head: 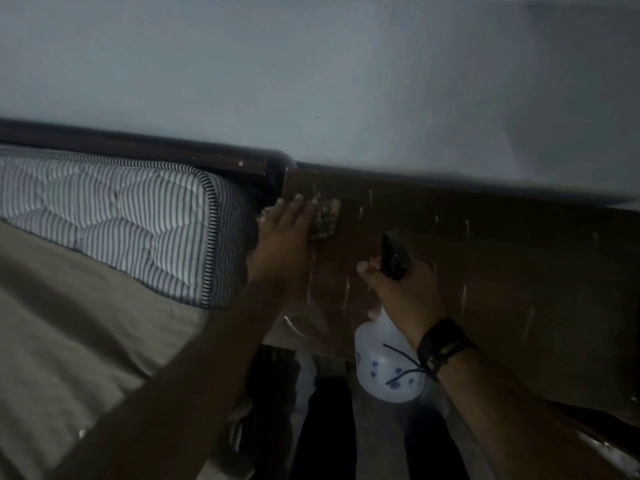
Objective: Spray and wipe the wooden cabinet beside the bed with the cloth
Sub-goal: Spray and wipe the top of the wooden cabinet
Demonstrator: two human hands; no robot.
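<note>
Left hand [289,221]: fingers laid out flat, pressing the cloth [323,218] onto the top of the wooden cabinet [502,271], near its far left corner. I see only a crumpled, mottled part of the cloth past the fingertips; the rest is under the palm.

Right hand [403,292]: curled round the neck of the spray bottle [384,362], thumb toward the left, holding it above the cabinet's near edge. The dark trigger head sticks up past the knuckles, pointing away over the cabinet top. The bottle body is translucent white with small blue flower prints and hangs below the hand. A dark band [441,341] sits on the right wrist, with a thin dark cord trailing across the bottle.

Cabinet top: dark brown wood, with pale streaks and specks scattered across it; I cannot tell whether they are spray or reflections. Its back edge runs along the pale wall [311,64].

Left of the cabinet, just beside it: the striped mattress [121,216], on a bed with a dark frame [138,143]. A tan sheet [69,323] lies nearer me.

Frame is dim and somewhat blurred.
</note>
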